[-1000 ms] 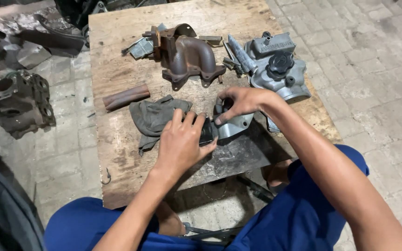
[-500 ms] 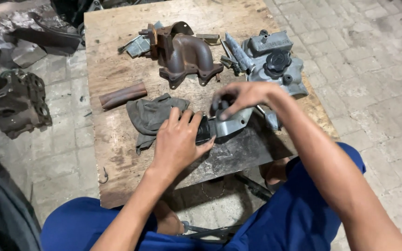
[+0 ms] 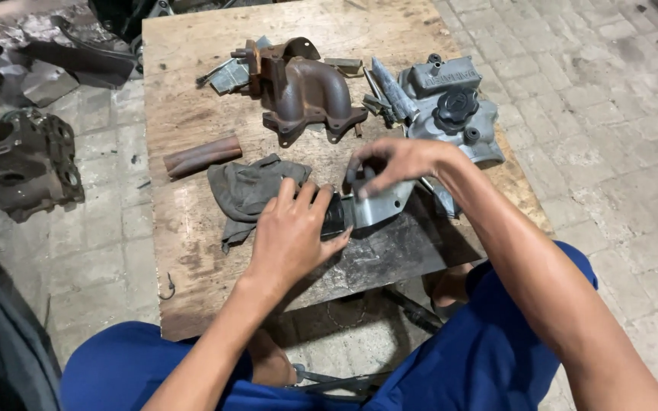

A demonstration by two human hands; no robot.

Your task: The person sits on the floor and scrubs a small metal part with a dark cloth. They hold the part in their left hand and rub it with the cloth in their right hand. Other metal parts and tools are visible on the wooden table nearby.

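While the grey metal bracket is lain on the wooden board, long axis running left-right, it is gripped by both hands: left hand closed on its dark end, right hand curled over the top. Behind the bracket, a rusty manifold and grey cover are set. Paved floor is seen around.

1. Rust-brown manifold near the wooden board's far edge.
2. Silver-grey cover, black cap, at its right edge.
3. Grey-green rag mid-board.
4. Pale grey metal bracket.
5. Blue trousers.
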